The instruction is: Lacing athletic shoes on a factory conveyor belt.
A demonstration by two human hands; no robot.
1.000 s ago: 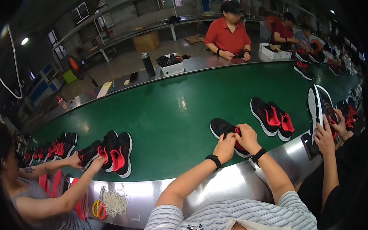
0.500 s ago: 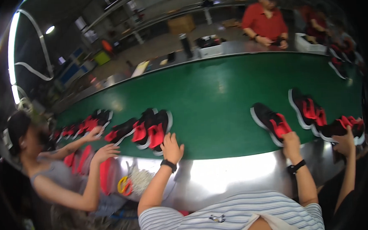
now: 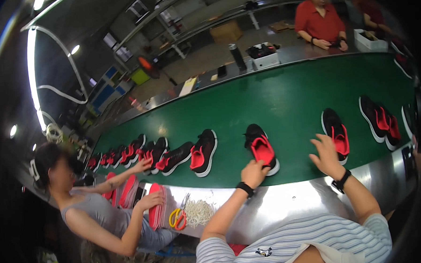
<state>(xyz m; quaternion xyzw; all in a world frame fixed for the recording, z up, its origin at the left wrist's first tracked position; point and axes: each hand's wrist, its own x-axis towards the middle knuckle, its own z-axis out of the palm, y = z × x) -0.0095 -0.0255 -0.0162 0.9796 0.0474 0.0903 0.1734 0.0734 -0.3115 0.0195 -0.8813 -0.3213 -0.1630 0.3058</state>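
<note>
My left hand (image 3: 254, 174) is closed at the heel of a black sneaker with a red lining and white sole (image 3: 263, 150). That sneaker stands on the green conveyor belt (image 3: 284, 100), its toe pointing away from me. My right hand (image 3: 326, 157), fingers spread, hovers beside another black and red sneaker (image 3: 333, 131) and holds nothing. Left of my left hand stands a further sneaker (image 3: 205, 153). Several more sneakers (image 3: 133, 149) are lined up toward the far left.
At my left a co-worker (image 3: 81, 193) rests one hand on stacked red insoles (image 3: 157, 206). Scissors (image 3: 178, 219) and a pile of small white pieces (image 3: 198, 212) lie on the metal edge (image 3: 293, 198). More sneakers (image 3: 379, 122) stand at right; a person in red (image 3: 319, 21) is across the belt.
My left hand has gone from open beside a sneaker pair to gripping one sneaker, now farther right, apart from the other. My right hand has let go of its sneaker. The view has shifted.
</note>
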